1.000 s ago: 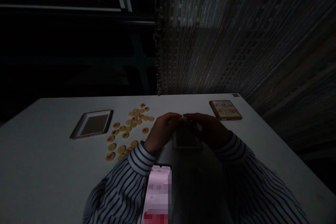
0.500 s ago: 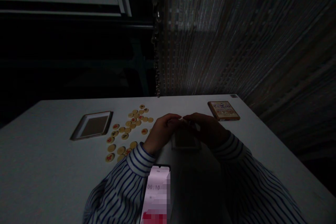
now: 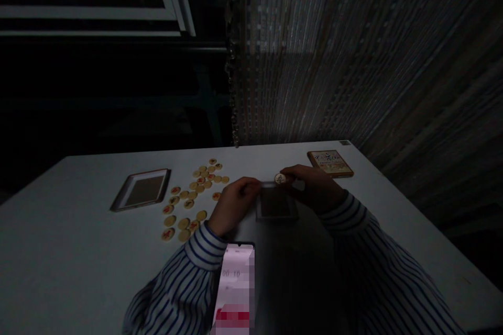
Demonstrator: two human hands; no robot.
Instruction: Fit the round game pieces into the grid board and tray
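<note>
Between the fingertips of my right hand [image 3: 314,188] is a round xiangqi piece [image 3: 280,179], its marked face toward me. It is above the far edge of a small open box [image 3: 257,214] with a dark inside. My left hand [image 3: 233,207] is at the box's left side, its fingers curled with the tips by the far left corner. Whether those fingertips touch the box or hold anything is too dark to tell. Left of that hand, several more xiangqi pieces [image 3: 189,203] lie scattered, some showing red or dark characters, others blank.
A second open box or lid [image 3: 168,188] lies at the left on the white table [image 3: 78,251]. A closed printed box [image 3: 332,162] is at the far right. A lit phone [image 3: 236,285] showing a timer lies near my left forearm. A strand curtain [image 3: 306,73] hangs behind the table.
My hands, which met above the small box, have moved apart. The piece now shows in my right hand's fingers, and my left hand has drawn slightly left and down.
</note>
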